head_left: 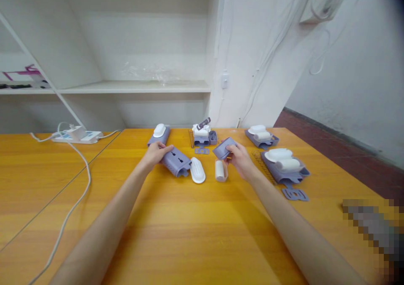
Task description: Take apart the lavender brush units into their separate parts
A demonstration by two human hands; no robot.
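Note:
My left hand [156, 153] is closed on the upper left edge of a purple-grey plastic holder [176, 161], which has dark keyhole slots and a row of small holes along its side. In my right hand [239, 156] is a small purple-grey plastic box [224, 148], gripped at its right side and tilted above the table. Between the two hands lies a white ribbed oval dish [197, 170]. Just below the small box, a white cylinder [219, 170] rests in a translucent cup [225, 171].
Similar purple-grey sets with white parts stand at the right [285, 165], far right back [261, 136], back middle [201, 137] and back left [159, 135]. A flat cut-out plate [295, 194] lies front right. A power strip [77, 136] with a white cable [85, 184] is at left.

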